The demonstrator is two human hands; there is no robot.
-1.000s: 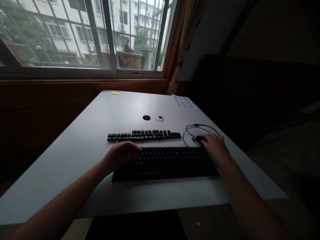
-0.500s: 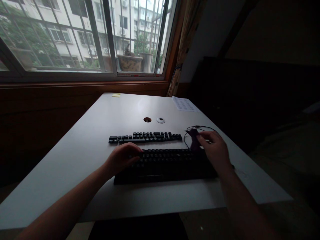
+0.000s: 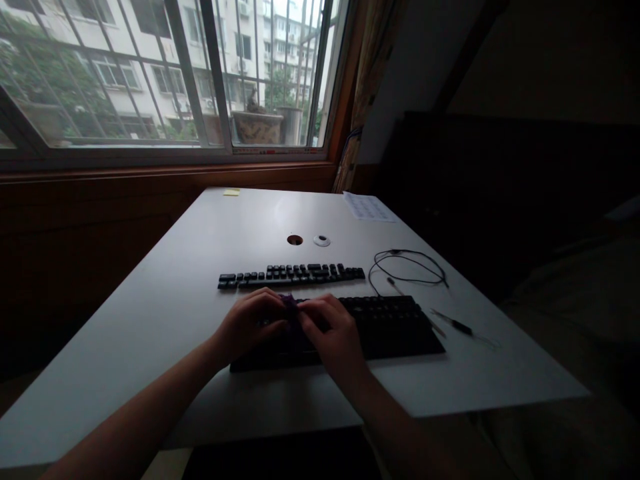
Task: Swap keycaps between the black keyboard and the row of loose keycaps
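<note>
A black keyboard [image 3: 395,333] lies in front of me on the white table, and both hands are over its left half. My right hand [image 3: 334,327] is closed, pinching a dark purple cloth [image 3: 290,301]. The cloth hangs down between the hands over the keys. My left hand [image 3: 253,320] meets the cloth from the other side with its fingers pinched together; whatever is between those fingertips is hidden. Behind the keyboard, loose black keycaps [image 3: 315,272] stand in rows.
To the right lie a looped black cable [image 3: 415,252] and a wire keycap puller [image 3: 460,327] with a black handle. A slim dark-tipped stick [image 3: 391,283] is by the keyboard. Farther back are a round cable hole [image 3: 295,240], its white cover [image 3: 321,241], a printed sheet [image 3: 370,207] and a yellow note [image 3: 231,192].
My right hand has brought the purple cloth leftward from the keyboard's right end to my left hand. The cable, puller and stick are now uncovered. My left hand has hardly moved.
</note>
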